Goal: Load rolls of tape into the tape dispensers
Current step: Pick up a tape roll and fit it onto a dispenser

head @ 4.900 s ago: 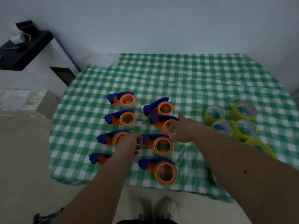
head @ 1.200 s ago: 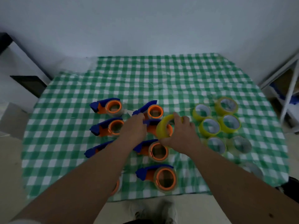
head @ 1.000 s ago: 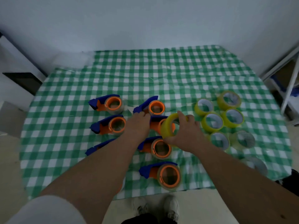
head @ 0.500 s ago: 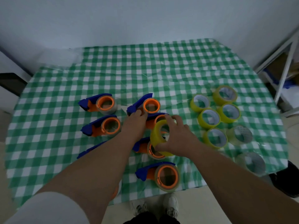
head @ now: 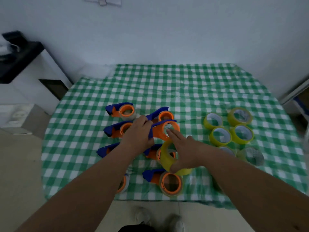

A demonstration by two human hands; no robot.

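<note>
Yellow roll (head: 168,158) in right hand (head: 185,151)

Green checked tablecloth (head: 175,86), white wall (head: 167,34), black-topped white cabinet (head: 30,67), shoes (head: 173,223)

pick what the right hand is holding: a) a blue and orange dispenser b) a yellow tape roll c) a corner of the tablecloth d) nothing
b: the right hand grips a yellow tape roll just in front of the dispenser that the left hand holds.

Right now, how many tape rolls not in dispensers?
7: one roll in the right hand; six on the cloth at right; the right arm may hide more.
</note>
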